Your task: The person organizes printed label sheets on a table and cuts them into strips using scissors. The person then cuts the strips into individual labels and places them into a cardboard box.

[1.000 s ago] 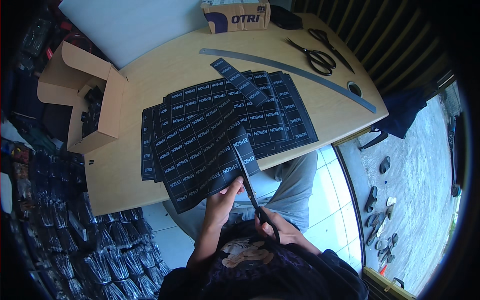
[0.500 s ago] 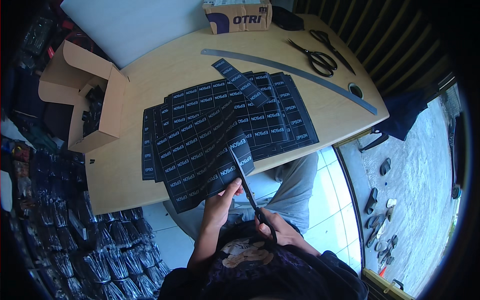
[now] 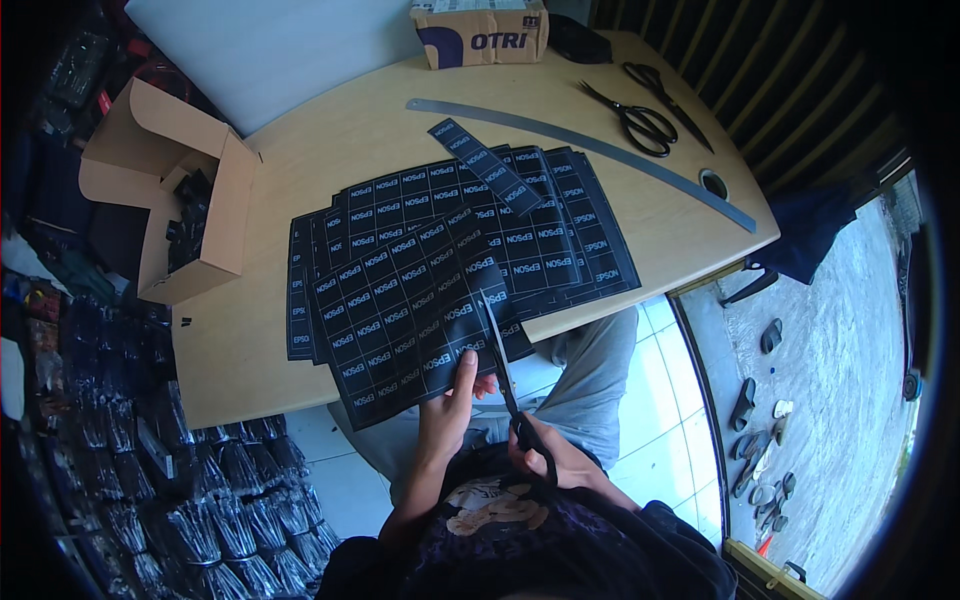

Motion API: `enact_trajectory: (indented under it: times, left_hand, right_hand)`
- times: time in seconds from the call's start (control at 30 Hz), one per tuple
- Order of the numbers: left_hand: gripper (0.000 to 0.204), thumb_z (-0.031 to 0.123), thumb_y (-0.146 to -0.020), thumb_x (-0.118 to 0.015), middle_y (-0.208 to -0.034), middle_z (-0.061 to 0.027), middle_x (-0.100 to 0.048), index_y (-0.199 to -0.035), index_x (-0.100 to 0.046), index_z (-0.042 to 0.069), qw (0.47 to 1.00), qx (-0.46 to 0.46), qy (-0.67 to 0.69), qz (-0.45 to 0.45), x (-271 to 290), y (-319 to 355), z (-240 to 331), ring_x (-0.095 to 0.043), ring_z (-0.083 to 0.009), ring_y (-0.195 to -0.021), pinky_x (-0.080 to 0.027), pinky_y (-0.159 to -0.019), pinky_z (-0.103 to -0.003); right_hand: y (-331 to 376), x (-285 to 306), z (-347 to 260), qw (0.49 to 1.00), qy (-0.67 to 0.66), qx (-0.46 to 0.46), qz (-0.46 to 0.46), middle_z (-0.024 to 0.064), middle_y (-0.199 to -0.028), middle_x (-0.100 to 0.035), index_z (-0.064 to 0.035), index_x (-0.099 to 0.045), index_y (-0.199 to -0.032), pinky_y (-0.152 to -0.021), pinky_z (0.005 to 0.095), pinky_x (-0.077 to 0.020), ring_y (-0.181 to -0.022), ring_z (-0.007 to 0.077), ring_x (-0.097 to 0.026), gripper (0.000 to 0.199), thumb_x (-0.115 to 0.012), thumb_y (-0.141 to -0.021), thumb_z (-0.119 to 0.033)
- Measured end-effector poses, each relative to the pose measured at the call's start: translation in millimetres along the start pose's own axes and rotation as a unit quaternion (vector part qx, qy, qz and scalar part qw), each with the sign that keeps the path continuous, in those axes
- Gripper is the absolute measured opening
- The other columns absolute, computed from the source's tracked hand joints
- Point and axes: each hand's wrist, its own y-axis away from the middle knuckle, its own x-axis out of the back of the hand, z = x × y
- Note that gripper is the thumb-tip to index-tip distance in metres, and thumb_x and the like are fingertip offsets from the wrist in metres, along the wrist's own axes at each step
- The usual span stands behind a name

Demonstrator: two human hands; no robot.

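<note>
Right hand (image 3: pixel 560 462) gripping the handles of black-handled scissors (image 3: pixel 505 375), blades cutting into the near edge of a black printed label sheet (image 3: pixel 410 320); left hand (image 3: pixel 452 410) pinching that sheet's near edge beside the blades. Sheet overhanging the near edge of the tan wooden table (image 3: pixel 330 150), lying atop more black sheets. Farther off, lying on the table: a long grey metal ruler (image 3: pixel 590 150), two more pairs of scissors (image 3: pixel 645 110), and an open cardboard box (image 3: pixel 190 200) at left.

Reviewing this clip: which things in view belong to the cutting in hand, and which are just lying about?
In use:
- black label sheet, held by the left hand
- scissors in the right hand, blades at the sheet's edge
- stack of label sheets under it

Lying about:
- two spare scissors
- long metal ruler
- cut strip
- open cardboard box
- taped carton
</note>
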Motion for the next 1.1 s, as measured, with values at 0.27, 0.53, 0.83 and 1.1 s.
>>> enact_trajectory:
  times: [0.27, 0.53, 0.83, 1.1]
  left_hand:
    - [0.023, 0.021, -0.094, -0.056, -0.074, -0.0063, -0.063, -0.098, -0.06, -0.001, 1.0, -0.007, -0.014, -0.004, -1, 5, -3, -0.061, -0.0106, -0.062, -0.048, -0.057, -0.023]
    - [0.022, 0.021, -0.094, -0.056, -0.072, -0.0051, -0.061, -0.097, -0.058, -0.001, 0.999, -0.015, -0.044, -0.025, 6, 4, 0, -0.057, -0.0098, -0.059, -0.044, -0.055, -0.022]
    - [0.017, 0.018, -0.093, -0.057, -0.07, -0.0018, -0.058, -0.098, -0.059, 0.001, 0.999, 0.004, -0.041, -0.024, 9, 3, 3, -0.055, -0.0084, -0.058, -0.045, -0.054, -0.022]
    - [0.017, 0.018, -0.094, -0.056, -0.07, -0.0013, -0.056, -0.096, -0.058, 0.001, 0.999, 0.013, -0.035, -0.018, 8, 1, 1, -0.053, -0.0081, -0.058, -0.044, -0.054, -0.022]
  right_hand:
    - [-4, 4, 2, 0.999, 0.015, -0.001, -0.033, 0.0105, -0.083, -0.049, 0.0003, -0.043, -0.101, -0.073, 0.0347, -0.0412, -0.078, 0.022, -0.05, 0.079, -0.043, -0.078, -0.076]
    - [-8, 5, 1, 0.999, -0.006, 0.0, -0.046, 0.0095, -0.085, -0.047, -0.0006, -0.042, -0.101, -0.072, 0.0341, -0.0397, -0.079, 0.0207, -0.048, 0.08, -0.044, -0.076, -0.077]
    - [-9, 5, -3, 0.999, -0.017, 0.016, -0.044, 0.0072, -0.082, -0.047, -0.002, -0.043, -0.099, -0.071, 0.0327, -0.039, -0.077, 0.0189, -0.047, 0.076, -0.043, -0.079, -0.075]
    - [-12, -3, -1, 0.998, -0.048, 0.018, -0.019, 0.0022, -0.073, -0.045, -0.0031, -0.042, -0.093, -0.062, 0.0272, -0.0365, -0.066, 0.0127, -0.045, 0.073, -0.044, -0.079, -0.075]
